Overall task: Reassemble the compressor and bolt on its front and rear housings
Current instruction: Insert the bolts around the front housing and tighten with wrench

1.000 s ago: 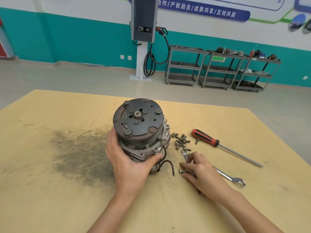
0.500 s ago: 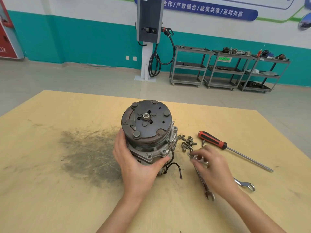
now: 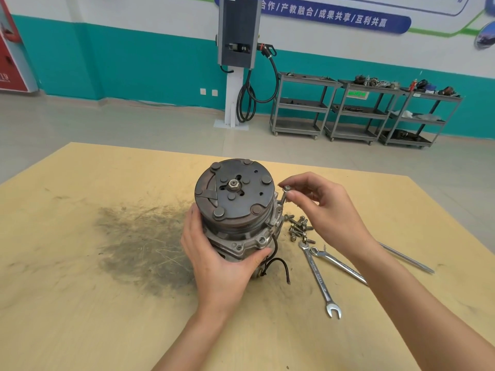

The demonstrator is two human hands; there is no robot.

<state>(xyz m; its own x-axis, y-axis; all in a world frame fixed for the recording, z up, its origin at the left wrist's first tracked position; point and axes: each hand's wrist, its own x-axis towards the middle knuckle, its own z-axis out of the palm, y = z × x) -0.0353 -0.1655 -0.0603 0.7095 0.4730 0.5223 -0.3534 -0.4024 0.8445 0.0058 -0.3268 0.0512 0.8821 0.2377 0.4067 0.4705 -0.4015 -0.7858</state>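
Bolting step: left hand (image 3: 214, 261) grips the compressor (image 3: 235, 210), which stands pulley-up at mid table (image 3: 80, 303), while the right hand (image 3: 324, 207) pinches one bolt (image 3: 284, 194) at the housing flange on its right side. Next move, I'd judge: seat it in a flange hole, finger-start it square, then wrench. Count: two wrenches (image 3: 320, 279), loose bolts (image 3: 298, 227) piled just beside the compressor, roughly eight, hard to count.

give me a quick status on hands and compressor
Left hand grips compressor. Right hand pinches bolt at housing flange. Nothing blocking.
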